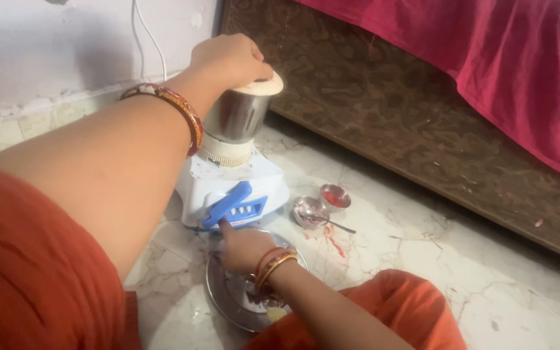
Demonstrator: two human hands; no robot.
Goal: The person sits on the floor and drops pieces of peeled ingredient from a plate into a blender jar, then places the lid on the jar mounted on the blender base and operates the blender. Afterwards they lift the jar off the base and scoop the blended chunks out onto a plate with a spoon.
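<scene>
A white mixer grinder base stands on the marble floor with a steel jar mounted on it. My left hand presses flat on the jar's pale lid. My right hand reaches up from below, its forefinger touching the blue control knob on the front of the base. Both wrists wear bangles. Under my right wrist lies a round steel plate, partly hidden by the arm.
Two small steel bowls with red paste and a spoon sit right of the grinder, with red smears on the floor. A dark wooden bed frame with a magenta cloth runs behind. A white cord hangs on the wall.
</scene>
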